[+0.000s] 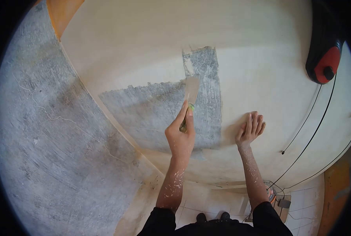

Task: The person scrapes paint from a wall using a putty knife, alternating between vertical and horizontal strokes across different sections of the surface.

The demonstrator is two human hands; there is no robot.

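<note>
My left hand (181,135) is wrapped round the handle of a scraper (191,87). Its wide blade lies against the wall, at the border between pale paint (140,59) and a bare grey patch (207,106). A thin strip of paint (188,63) still clings just above the blade. To the right of the patch, my right hand (251,129) rests on the painted wall with fingers stretched out and nothing in it. White flakes speckle both forearms.
On the left, the adjoining wall (65,129) is scraped grey. A black and red device (327,65) hangs at upper right, with cables (309,143) running down. Below are a tiled floor (218,200), a cluttered small stand (281,204) and an orange-brown panel (334,192).
</note>
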